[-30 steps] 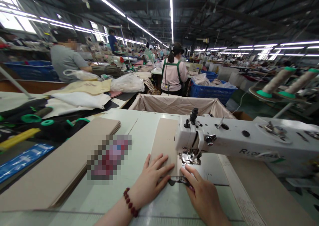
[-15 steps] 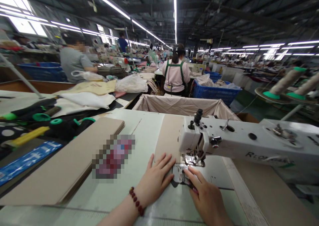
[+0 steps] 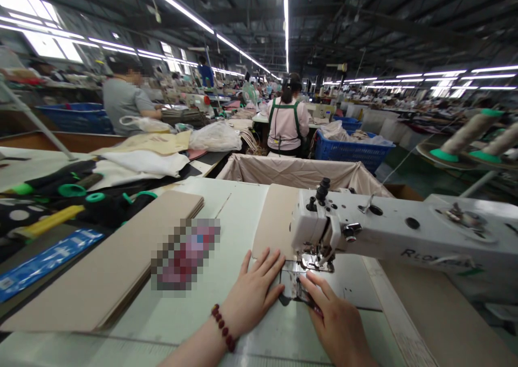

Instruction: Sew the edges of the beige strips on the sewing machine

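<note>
A beige panel (image 3: pixel 274 221) lies on the pale green table (image 3: pixel 226 232), its right part beneath the head of a white sewing machine (image 3: pixel 309 224). My left hand (image 3: pixel 257 291) rests flat with fingers spread, its fingertips on the panel's near edge. Close to the metal plate (image 3: pixel 289 285) in front of the presser foot (image 3: pixel 313 262) is my right hand (image 3: pixel 338 318). Its fingers are bent together, and a small dark reddish item shows partly under them, too hidden to name.
A stack of beige panels (image 3: pixel 105 253) lies at the left, beside a blurred pinkish item (image 3: pixel 188 256). Thread spools (image 3: pixel 97 205) and a blue packet (image 3: pixel 48 262) are further left. Beyond the table stand a cloth-lined bin (image 3: pixel 299 167), a blue basket (image 3: pixel 348 148) and a person (image 3: pixel 287 121).
The beige panel's near edge has shifted slightly away, toward the presser foot. Both hands keep nearly the same pose. The whole view has moved slightly.
</note>
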A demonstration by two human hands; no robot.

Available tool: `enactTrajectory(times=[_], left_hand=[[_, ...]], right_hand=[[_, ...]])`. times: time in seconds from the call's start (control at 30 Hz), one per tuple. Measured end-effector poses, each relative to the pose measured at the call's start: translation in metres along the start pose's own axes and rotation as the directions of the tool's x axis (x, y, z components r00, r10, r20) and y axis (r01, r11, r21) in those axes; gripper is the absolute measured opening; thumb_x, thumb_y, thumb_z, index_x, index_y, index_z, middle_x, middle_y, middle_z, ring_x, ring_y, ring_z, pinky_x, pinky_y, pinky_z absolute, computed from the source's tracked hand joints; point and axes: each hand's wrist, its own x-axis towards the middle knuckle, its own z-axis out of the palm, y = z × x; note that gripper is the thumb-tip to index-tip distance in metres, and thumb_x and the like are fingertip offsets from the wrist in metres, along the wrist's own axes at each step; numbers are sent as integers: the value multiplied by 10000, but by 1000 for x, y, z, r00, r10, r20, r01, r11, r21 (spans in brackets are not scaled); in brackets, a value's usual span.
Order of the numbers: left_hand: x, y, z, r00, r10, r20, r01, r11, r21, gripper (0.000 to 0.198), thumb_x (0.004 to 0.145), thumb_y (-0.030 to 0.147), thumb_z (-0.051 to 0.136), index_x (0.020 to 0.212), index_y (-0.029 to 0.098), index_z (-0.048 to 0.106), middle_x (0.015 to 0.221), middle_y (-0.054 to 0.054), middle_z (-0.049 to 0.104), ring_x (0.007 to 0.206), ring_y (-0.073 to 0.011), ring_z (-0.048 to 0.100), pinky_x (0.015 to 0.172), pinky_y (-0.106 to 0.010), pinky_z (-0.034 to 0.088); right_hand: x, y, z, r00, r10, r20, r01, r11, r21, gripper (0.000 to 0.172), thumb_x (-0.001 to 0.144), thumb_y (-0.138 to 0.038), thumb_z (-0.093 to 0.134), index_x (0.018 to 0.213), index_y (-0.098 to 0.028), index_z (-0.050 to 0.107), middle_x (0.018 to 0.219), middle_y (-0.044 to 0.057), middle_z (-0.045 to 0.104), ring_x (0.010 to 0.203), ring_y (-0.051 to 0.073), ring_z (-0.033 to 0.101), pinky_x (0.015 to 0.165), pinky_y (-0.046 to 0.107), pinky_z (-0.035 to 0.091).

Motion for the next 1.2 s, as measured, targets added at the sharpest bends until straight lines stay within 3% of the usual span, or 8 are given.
enactTrajectory(times=[0.47,0.8,0.9,1.0,1.1,1.13,1.2], left_hand=[[-1,0,0,1000,-16,-11,16,1000,-23,546,1008,452,382,1509,342,196,1540,18,268,1416,-243,219,1153,-520,93],[-1,-1,7,999,-17,-49,15,1000,-27,565,998,442,402,1508,271,229,1541,-56,270,1419,-269,202,1138,-532,111],[-1,2,3,997,-20,-72,18,999,-32,534,989,456,419,1475,266,305,1504,-71,347,1397,-278,257,1130,-557,91],[1,5,-8,993,-48,-110,44,998,-34,361,1022,407,355,1322,256,486,1297,-63,572,1240,-244,480,1127,-570,67],[5,5,-17,987,-83,-135,79,996,-33,368,1053,319,238,1107,207,585,979,-34,682,946,-178,631,1112,-483,219],[7,4,-17,985,-96,-143,93,995,-28,378,1052,314,231,1096,190,585,961,-45,682,925,-179,635,1086,-453,278],[9,1,-14,979,-126,-160,126,992,-10,372,1035,359,289,1192,148,553,1112,-110,650,1062,-228,597,1054,-447,328]], right_hand=[[-1,-5,-6,999,40,18,-41,998,37,652,823,-35,421,1385,-363,397,1435,-43,430,1105,203,588,868,371,527],[-1,-12,-13,998,67,-14,-67,998,17,580,839,-68,484,1352,-337,451,1409,-31,464,1062,206,607,864,343,516],[-1,-14,-13,996,82,-44,-81,997,18,589,824,-57,485,1345,-331,468,1397,-21,481,1075,199,602,883,331,506],[-2,-14,-14,995,80,-57,-79,997,22,575,811,-58,487,1326,-316,494,1382,-18,499,1084,195,598,889,322,502],[-3,-15,-17,996,66,-61,-64,997,34,568,806,-51,477,1311,-308,502,1371,-33,509,1105,186,587,898,315,497],[-3,-16,-18,996,64,-62,-61,997,38,569,805,-46,474,1309,-307,502,1367,-35,513,1110,184,584,903,314,494],[-1,-16,-20,996,64,-65,-61,997,46,567,803,-40,471,1305,-302,506,1360,-27,521,1119,185,579,913,316,487]])
